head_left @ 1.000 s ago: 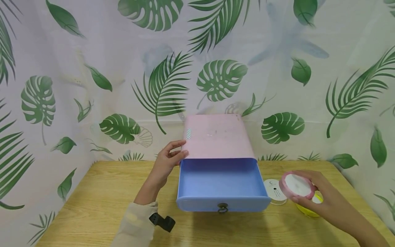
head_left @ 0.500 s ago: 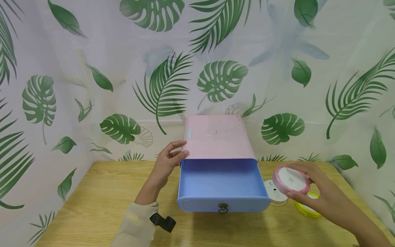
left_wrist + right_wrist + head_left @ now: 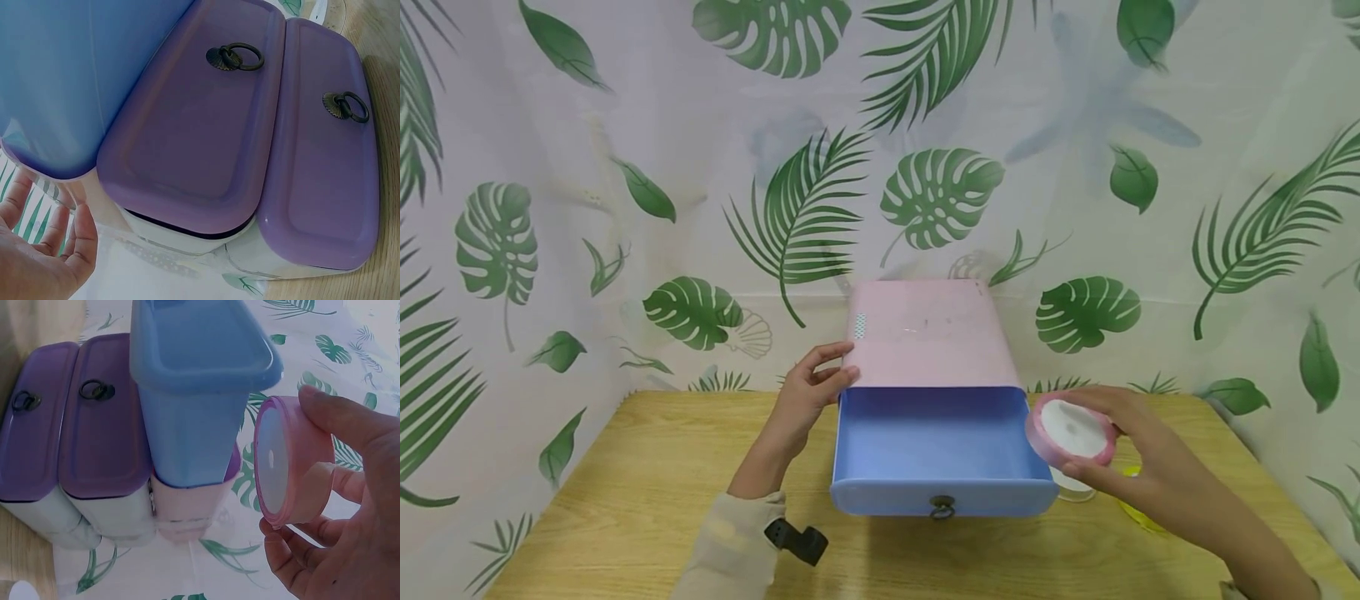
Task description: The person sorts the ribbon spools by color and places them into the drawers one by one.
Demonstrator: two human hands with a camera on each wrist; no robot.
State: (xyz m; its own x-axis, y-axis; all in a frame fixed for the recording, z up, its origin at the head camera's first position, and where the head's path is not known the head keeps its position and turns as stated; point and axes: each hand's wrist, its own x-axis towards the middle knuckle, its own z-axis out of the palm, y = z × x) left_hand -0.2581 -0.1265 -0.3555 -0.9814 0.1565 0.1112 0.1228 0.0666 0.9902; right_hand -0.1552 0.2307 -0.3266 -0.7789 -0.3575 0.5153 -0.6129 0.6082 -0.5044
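The pink roll [image 3: 1072, 428] is hanging just beside the right wall of the blue drawer [image 3: 887, 497], above the tabletop [image 3: 700, 467]; the right hand [image 3: 1157, 467] is gripping it by the rim, thumb on one side and fingers on the other; the drawer is jutting from the pink case [image 3: 932, 333], its ring pull [image 3: 942, 507] facing the person; the left hand [image 3: 801, 400], well apart from the right, is resting its fingertips on the case's left side near the front edge; two purple drawers [image 3: 194, 125] are sitting below the blue one, each bearing a ring; a white roll [image 3: 1075, 490] and a yellow roll [image 3: 1141, 518] are lying at right, partly hidden; a leafy backdrop [image 3: 1000, 100] is hanging behind.
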